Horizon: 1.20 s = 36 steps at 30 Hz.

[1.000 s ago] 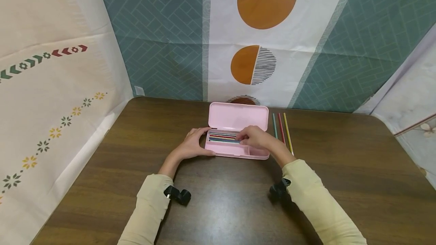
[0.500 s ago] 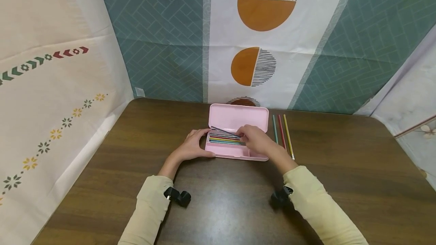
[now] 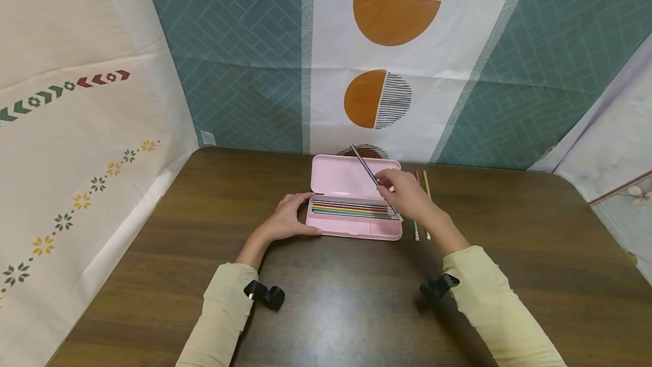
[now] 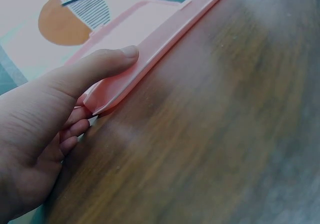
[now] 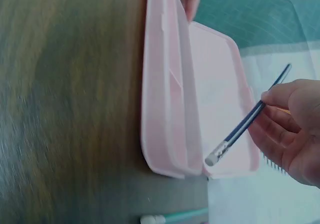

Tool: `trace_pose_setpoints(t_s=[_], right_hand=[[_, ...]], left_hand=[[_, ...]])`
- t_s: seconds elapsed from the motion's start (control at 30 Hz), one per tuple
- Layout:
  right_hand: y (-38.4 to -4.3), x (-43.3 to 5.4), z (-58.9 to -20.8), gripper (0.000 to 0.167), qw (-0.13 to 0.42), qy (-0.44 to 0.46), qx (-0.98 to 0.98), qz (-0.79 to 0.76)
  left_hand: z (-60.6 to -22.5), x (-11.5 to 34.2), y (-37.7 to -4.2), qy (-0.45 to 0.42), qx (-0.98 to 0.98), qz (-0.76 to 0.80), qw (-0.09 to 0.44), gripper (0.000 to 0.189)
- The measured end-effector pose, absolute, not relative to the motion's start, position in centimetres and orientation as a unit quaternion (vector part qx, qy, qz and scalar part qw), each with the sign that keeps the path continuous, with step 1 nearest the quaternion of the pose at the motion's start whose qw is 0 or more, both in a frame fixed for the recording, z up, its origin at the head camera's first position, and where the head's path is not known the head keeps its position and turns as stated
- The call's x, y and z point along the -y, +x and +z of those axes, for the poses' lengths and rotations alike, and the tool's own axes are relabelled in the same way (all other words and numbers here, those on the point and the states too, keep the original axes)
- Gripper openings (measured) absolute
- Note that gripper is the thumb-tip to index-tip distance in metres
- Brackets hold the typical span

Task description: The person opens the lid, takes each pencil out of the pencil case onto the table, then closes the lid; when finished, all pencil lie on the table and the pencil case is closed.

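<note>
A pink pencil case [image 3: 338, 225] lies open on the table with its lid raised at the back. Several coloured pencils [image 3: 346, 208] lie side by side in its rear compartment. My left hand [image 3: 287, 218] grips the case's left end, thumb on the front wall [image 4: 117, 66] and fingers round the end. Above the case's right side, my right hand [image 3: 404, 192] pinches a dark blue pencil [image 3: 364, 164] between thumb and fingers. That pencil is tilted, its white eraser end [image 5: 212, 160] pointing down toward the case.
Right of the case, a red pencil [image 3: 417, 175] and a yellow pencil [image 3: 427, 181] lie on the brown table [image 3: 509, 231]. A teal pencil [image 5: 187, 215] there is mostly hidden behind my right hand in the head view. Patterned cloth [image 3: 244, 72] hangs behind the table.
My right hand has lifted the dark blue pencil out of the rear compartment and moved up and to the right with it. My left hand has stayed on the case.
</note>
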State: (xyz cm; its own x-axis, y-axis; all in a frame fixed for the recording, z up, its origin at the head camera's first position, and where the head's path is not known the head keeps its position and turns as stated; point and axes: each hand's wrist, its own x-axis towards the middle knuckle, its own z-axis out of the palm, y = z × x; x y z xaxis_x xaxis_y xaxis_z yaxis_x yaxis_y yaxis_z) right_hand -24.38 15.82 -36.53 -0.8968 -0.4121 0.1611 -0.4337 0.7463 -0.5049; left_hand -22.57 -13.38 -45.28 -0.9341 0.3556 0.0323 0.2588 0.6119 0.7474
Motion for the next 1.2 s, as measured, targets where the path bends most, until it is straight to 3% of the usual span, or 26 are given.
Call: trace_pose_setpoints(t_s=[0.57, 0.93, 1.2], right_hand=[[-24.4, -23.0, -36.3, 0.026, 0.006, 0.111, 0.937, 0.332], [-23.8, -27.3, -38.6, 0.035, -0.052, 0.03, 0.929, 0.364], [-23.8, -28.1, -40.3, 0.034, -0.061, 0.016, 0.926, 0.373]], left_hand=[[-45.2, 13.6, -22.2, 0.168, -0.897, 0.405, 0.063, 0.096], [-45.2, 13.3, -22.4, 0.171, -0.896, 0.405, 0.065, 0.096], [-45.2, 13.4, -22.5, 0.172, -0.897, 0.404, 0.06, 0.095]])
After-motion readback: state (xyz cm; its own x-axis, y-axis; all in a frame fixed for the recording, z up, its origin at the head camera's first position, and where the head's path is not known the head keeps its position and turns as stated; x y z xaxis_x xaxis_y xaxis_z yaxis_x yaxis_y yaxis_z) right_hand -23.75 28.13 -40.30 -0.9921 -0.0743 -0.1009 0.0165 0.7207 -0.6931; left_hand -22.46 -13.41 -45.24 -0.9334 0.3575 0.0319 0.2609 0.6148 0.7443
